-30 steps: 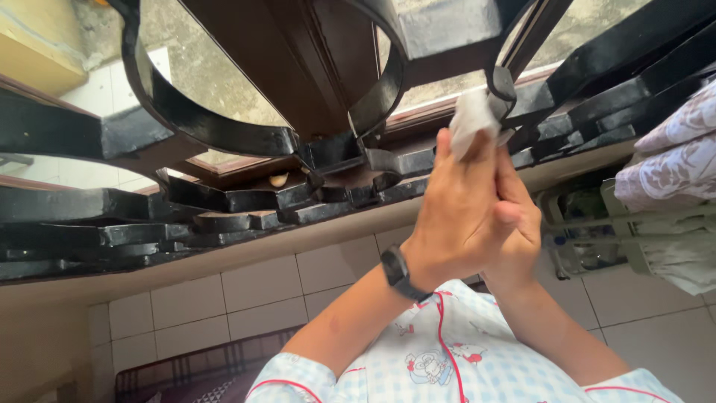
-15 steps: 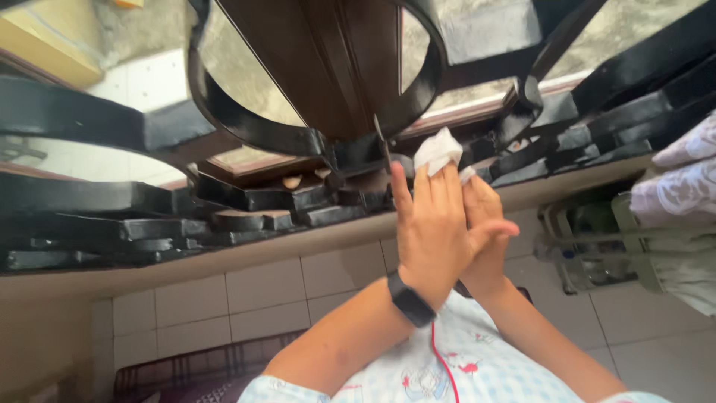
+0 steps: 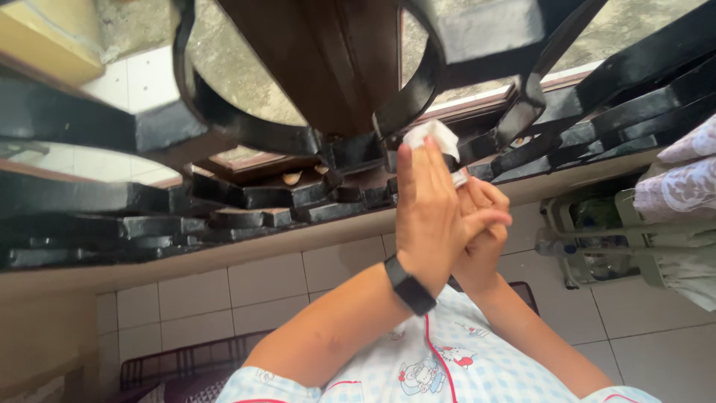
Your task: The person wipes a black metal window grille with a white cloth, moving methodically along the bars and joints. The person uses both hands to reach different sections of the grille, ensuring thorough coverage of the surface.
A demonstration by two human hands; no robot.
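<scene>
Crumpled white tissue wad [image 3: 432,138] pinched at fingertips, pressed vs black curved wrought-iron window grille [image 3: 418,89], just above tan sill ledge [image 3: 298,239]. Lies up and ahead of both hands, long axis roughly along the fingers. Left hand [image 3: 425,216] w/ black wristwatch [image 3: 409,283] in front, fingers near straight, backing the wad; right hand [image 3: 481,224] curled behind, clasped to left. Vs 0.5 s ago: tissue slightly higher, tighter against the scroll join.

The left hand [image 3: 426,224] hides most of the right hand [image 3: 481,227]; the white cloth [image 3: 432,138] shows only above their fingertips.
</scene>
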